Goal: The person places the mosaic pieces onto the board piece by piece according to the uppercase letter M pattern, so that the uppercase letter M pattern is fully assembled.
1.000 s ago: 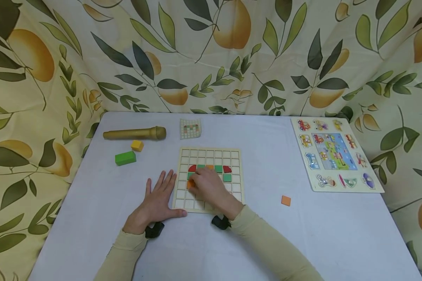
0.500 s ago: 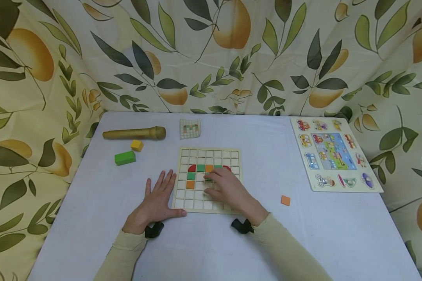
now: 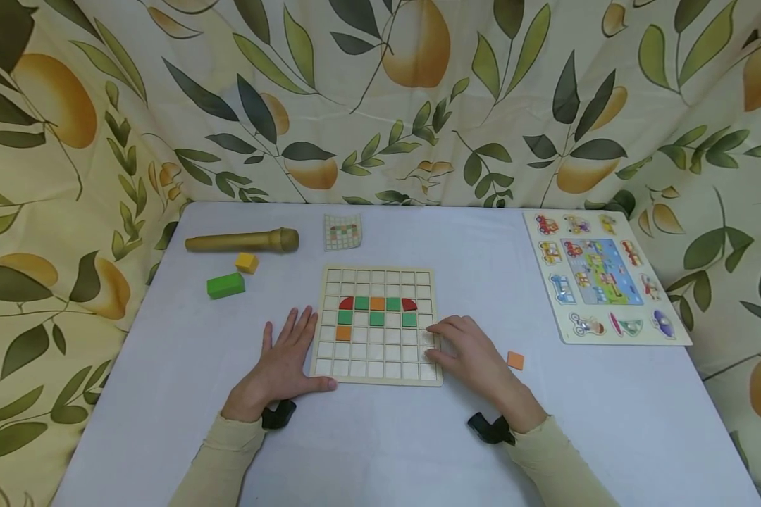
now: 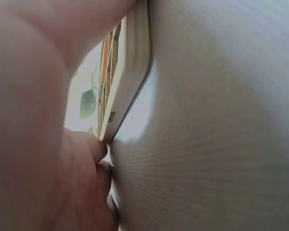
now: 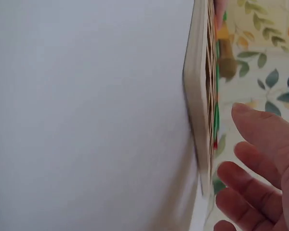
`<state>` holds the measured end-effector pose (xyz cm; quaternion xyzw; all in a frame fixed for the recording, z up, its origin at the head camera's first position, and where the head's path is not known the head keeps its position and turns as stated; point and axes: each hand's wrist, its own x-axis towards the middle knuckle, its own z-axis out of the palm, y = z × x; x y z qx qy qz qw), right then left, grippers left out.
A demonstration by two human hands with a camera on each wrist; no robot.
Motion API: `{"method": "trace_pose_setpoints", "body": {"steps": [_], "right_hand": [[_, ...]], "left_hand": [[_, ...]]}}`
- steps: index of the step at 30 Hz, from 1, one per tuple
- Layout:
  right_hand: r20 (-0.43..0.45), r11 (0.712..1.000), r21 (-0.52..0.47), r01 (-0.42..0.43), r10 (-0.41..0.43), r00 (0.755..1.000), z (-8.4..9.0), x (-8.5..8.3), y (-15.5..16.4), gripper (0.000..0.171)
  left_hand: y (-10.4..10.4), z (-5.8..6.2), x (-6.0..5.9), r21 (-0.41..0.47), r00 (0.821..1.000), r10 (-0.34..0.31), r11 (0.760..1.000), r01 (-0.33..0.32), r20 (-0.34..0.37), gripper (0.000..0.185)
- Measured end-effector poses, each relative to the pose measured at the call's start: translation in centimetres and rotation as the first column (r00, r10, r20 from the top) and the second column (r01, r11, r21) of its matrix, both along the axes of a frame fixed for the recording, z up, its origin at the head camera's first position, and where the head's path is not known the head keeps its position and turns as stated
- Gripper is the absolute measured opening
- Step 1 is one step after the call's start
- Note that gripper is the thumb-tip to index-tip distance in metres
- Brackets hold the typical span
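Wooden grid board lies flat at mid-table, near the front edge of the white table. In its cells: a top row of red, green, orange, green and red tiles; below it three green tiles and, lower left, one orange tile. Left hand flat on the table just beside the board's left edge, fingers spread and straight, thumb touching the near left corner; holds nothing. Right hand at the board's right edge, fingers loosely bent and slightly apart, tips over the edge cells; nothing pinched. Loose orange square tile on the table just right of that hand. Far left: gold microphone, yellow cube, green block. Behind the board, pattern card. Far right, vehicle peg puzzle.
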<state>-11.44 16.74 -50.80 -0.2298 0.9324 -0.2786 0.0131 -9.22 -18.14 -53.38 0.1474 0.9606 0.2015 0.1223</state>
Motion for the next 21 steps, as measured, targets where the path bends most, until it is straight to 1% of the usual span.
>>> {"method": "trace_pose_setpoints", "body": {"steps": [5, 8, 14, 21], "right_hand": [[0.035, 0.996, 0.032, 0.088, -0.089, 0.995, 0.0, 1.0, 3.1, 0.040], [0.046, 0.990, 0.060, 0.126, -0.129, 0.991, 0.3, 1.5, 4.9, 0.040], [0.070, 0.979, 0.102, 0.177, -0.185, 0.980, 1.1, 2.2, 7.9, 0.043], [0.085, 0.967, 0.166, 0.193, -0.210, 0.974, 1.6, 2.8, 10.3, 0.043]], "left_hand": [[0.1, 0.2, 0.0, 0.009, 1.000, 0.000, 1.000, 0.000, -0.006, 0.128], [0.1, 0.3, 0.0, 0.005, 1.000, 0.000, 1.000, 0.000, -0.001, 0.128], [0.0, 0.2, 0.0, 0.014, 1.000, 0.009, 1.000, -0.010, 0.013, 0.130], [0.1, 0.2, 0.1, 0.027, 1.000, 0.005, 1.000, -0.005, 0.011, 0.129]]}}
